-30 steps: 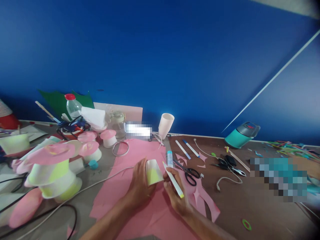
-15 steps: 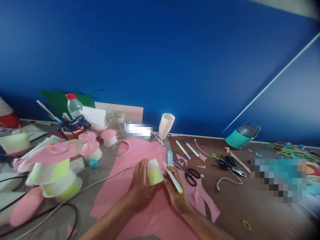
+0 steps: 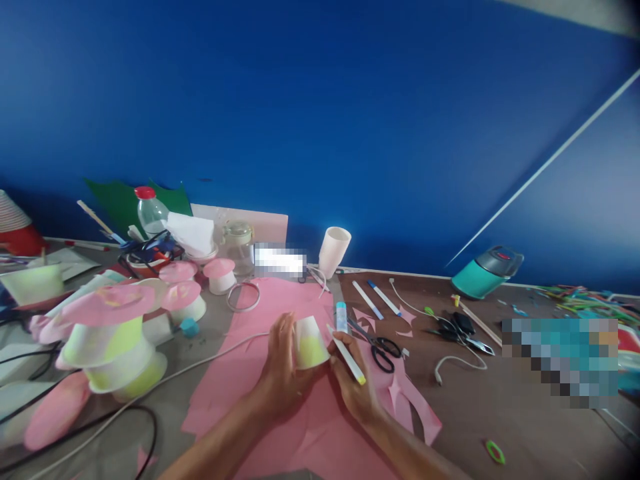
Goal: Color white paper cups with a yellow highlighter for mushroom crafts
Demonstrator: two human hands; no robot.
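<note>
A small paper cup (image 3: 311,343), white with a yellow-coloured area, is gripped in my left hand (image 3: 281,363), rim towards me. My right hand (image 3: 353,380) is closed on a white marker (image 3: 349,358) with a yellow end; its other end points up towards the cup's right side. Both hands are over pink paper (image 3: 295,440). Just beyond my right hand lies a glue stick (image 3: 341,317), with black-handled scissors (image 3: 383,350) to its right.
Pink-topped cups (image 3: 113,340) and cables crowd the left. A glass jar (image 3: 239,248) and white cup (image 3: 334,252) stand near the blue wall. Two markers (image 3: 384,298), paper scraps, a white cable and a teal flask (image 3: 486,272) are on the right.
The whole view has shifted very slightly. Both hands keep hold of the cup and the marker, in nearly the same place.
</note>
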